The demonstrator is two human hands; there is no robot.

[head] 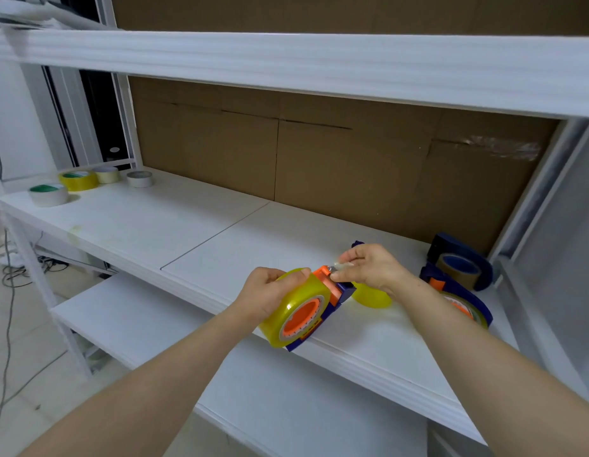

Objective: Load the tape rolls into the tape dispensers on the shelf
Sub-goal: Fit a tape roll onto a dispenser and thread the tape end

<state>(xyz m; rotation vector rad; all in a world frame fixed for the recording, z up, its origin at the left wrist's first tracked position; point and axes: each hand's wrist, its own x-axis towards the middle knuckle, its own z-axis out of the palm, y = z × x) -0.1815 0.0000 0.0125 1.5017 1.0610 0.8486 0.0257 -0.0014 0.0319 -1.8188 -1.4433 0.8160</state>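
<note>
Shelving is filling the view. Middle shelf board is running diagonally from far left to near right, upper shelf is hanging over it, and lower shelf is sticking out further toward the camera. Cardboard backing is closing off the rear. Wide bare stretch of board is lying between the left-end rolls and the hands. Right end is crowding up against the white upright.

Both forearms are reaching in from below, converging at the board's front edge. Left hand is wrapping over the top of the yellow roll, fingers curled on its rim, gripping it. That roll is sitting on the orange hub of the blue dispenser, whose base is poking past the front edge; cannot tell if it is resting on the board. Right hand is pinching the clear tape end between thumb and forefinger, just above the dispenser's orange cutter head.

Loaded dispenser is sitting at right, partly hidden by the right forearm. Brown-tape dispenser is sitting behind it near the backing. Loose yellow roll is lying just under the right wrist.

Four spare rolls are sitting far left, well apart from the hands: green-core roll, yellow spare roll, cream roll, grey-white roll.
</note>
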